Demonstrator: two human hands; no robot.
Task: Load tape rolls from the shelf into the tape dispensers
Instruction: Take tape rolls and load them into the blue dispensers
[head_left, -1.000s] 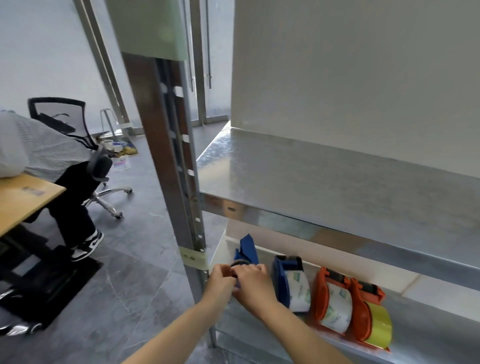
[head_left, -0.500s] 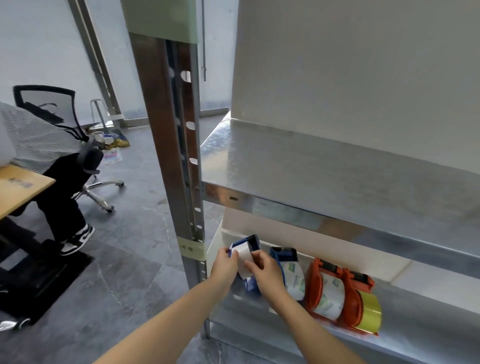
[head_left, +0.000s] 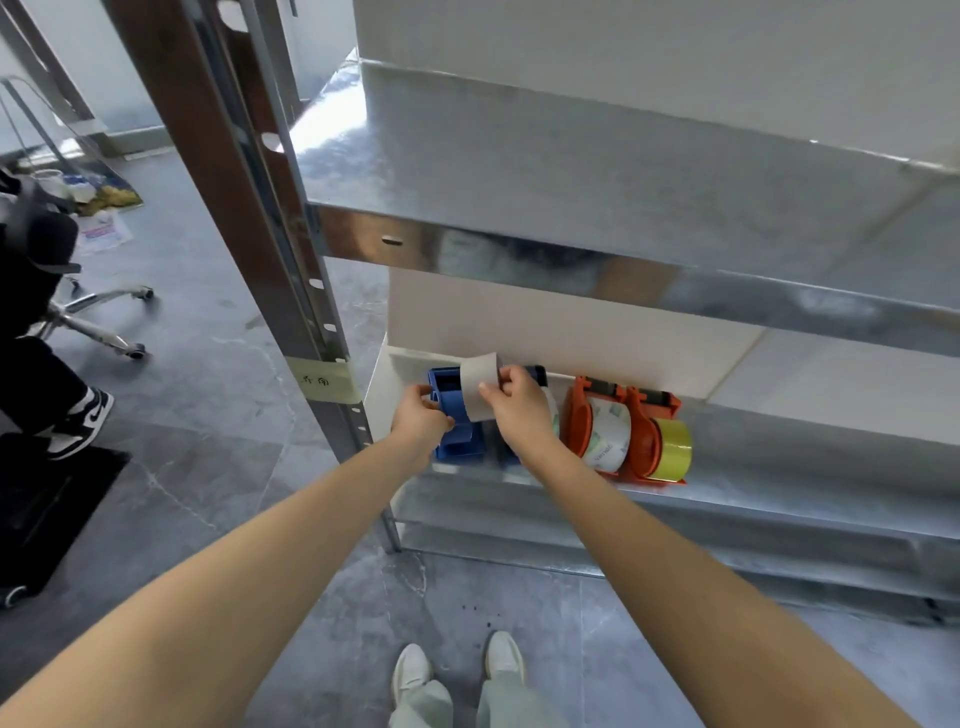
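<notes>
At the front edge of a low metal shelf, two bare arms are stretched forward from above a pair of pale shoes on the grey floor. A blue tape dispenser is steadied by the left hand, its fingers curled closed around the dispenser's near side, while a strip of pale tape is pinched between thumb and fingers of the right hand and drawn up over the dispenser's top — the roll itself cannot be made out behind the hands. The step appears to be threading: the strip is best kept taut and square to the frame, and the body held firmly down, so the tape is not creased or stuck to itself. Beyond, to the right, a white roll and a yellow roll are seated in two orange dispensers — apparently loaded already.
</notes>
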